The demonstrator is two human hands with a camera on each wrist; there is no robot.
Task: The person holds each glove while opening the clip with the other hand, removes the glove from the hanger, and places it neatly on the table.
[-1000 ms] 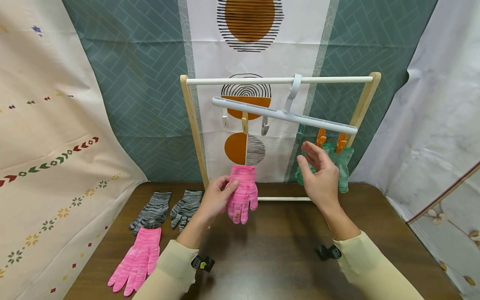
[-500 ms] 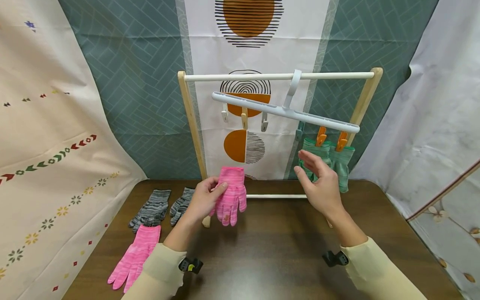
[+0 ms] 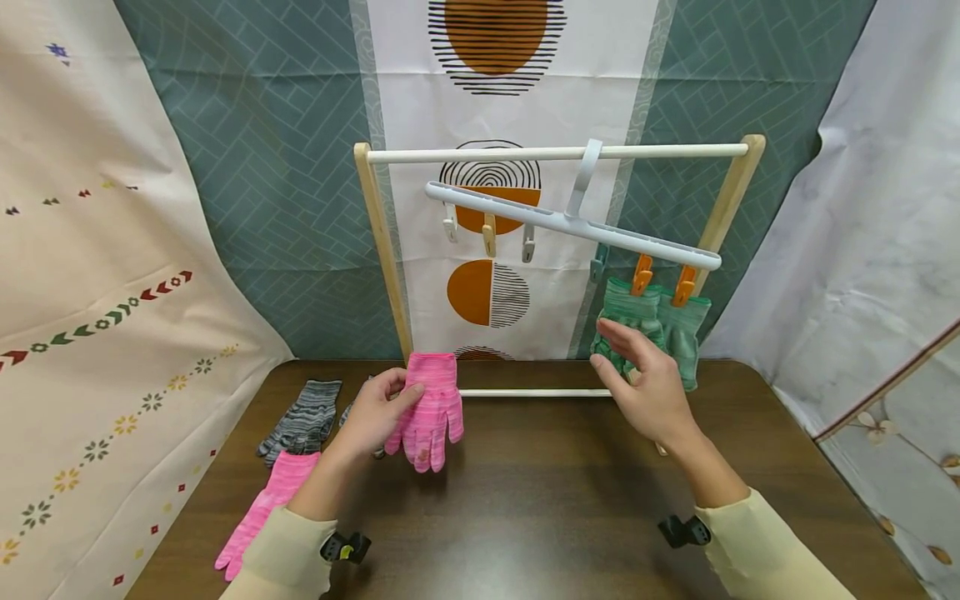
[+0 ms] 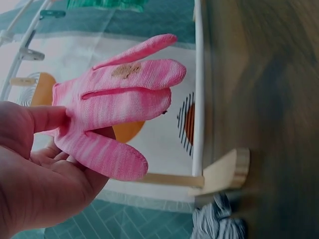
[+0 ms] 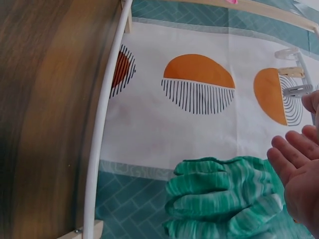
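Pink knit in left hand (image 3: 378, 414): pinching a knitted glove (image 3: 432, 408) near the cuff with thumb across the front, hiding other fingertips behind it.
Knitted glove: hanging fingers-down over the table (image 3: 480, 512); showing a brown patch on one finger; possibly doubling with another layer behind, cannot tell.
Right hand (image 3: 641, 382): spreading wide and relaxed with thumb apart from fingers; running off the right edge in its wrist view; touching or merely overlapping the green gloves (image 3: 681, 343), cannot tell.
Green gloves: hanging beneath two orange clips (image 3: 685, 286); disappearing partly behind the right hand.
Hanger (image 3: 498, 204): sloping down rightward from the rack's top bar; also carrying a white clip (image 3: 450, 223), tan clip (image 3: 489, 237), grey clip (image 3: 528, 244) and teal clip (image 3: 597, 262), the last blending into the backdrop (image 3: 262, 225).
Rack (image 3: 381, 250): standing beyond both hands; losing parts of the lower bar (image 3: 536, 392) behind the knitted glove and right hand.
Grey glove (image 3: 303, 421): lying on the table's left.
Second grey glove (image 4: 218, 221): hiding mostly behind the left hand in the head view; running off the left wrist view's bottom edge.
Flat pink glove (image 3: 262, 512): lying against the grey glove; vanishing partly under the left sleeve (image 3: 288, 554).
Pink speck (image 5: 232, 1): peeking in at the right wrist view's top edge, too small for identifying.
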